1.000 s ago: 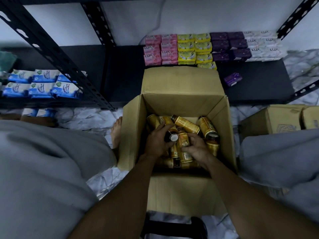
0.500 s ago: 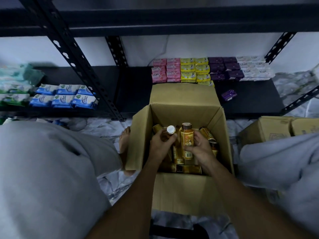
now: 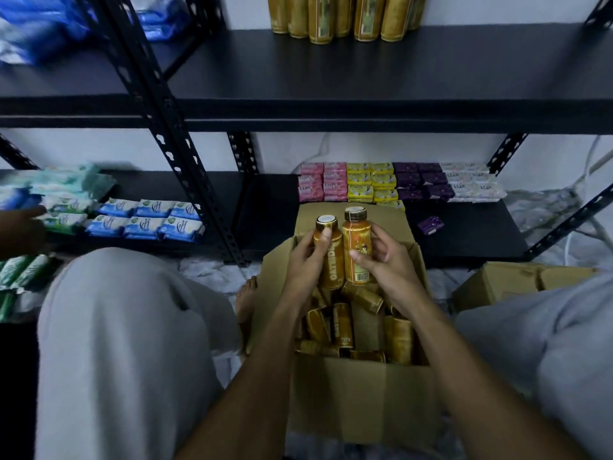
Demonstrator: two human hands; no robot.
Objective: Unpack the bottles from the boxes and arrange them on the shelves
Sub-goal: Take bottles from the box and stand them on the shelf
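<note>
Two gold bottles are held upright, side by side, above the open cardboard box (image 3: 361, 396). My left hand (image 3: 303, 263) grips the left gold bottle (image 3: 328, 257), thumb across its front. My right hand (image 3: 386, 263) grips the right gold bottle (image 3: 356, 250), which shows a barcode label. Several more gold bottles (image 3: 351, 323) lie loose inside the box. Several gold bottles (image 3: 345, 14) stand in a row at the back of the upper black shelf (image 3: 365, 74), well above my hands.
The lower shelf (image 3: 464, 234) holds stacked soap bars (image 3: 394, 180) in pink, yellow, purple and white, plus one loose purple bar (image 3: 430, 224). Blue wipe packs (image 3: 146, 220) lie at left beyond a black upright post (image 3: 172, 144). Another person's hand (image 3: 23, 224) reaches there. Closed cardboard boxes (image 3: 517, 280) sit right.
Both hands have lifted the two bottles up out of the box. The view has tilted up, and the upper shelf with its row of gold bottles has come into sight.
</note>
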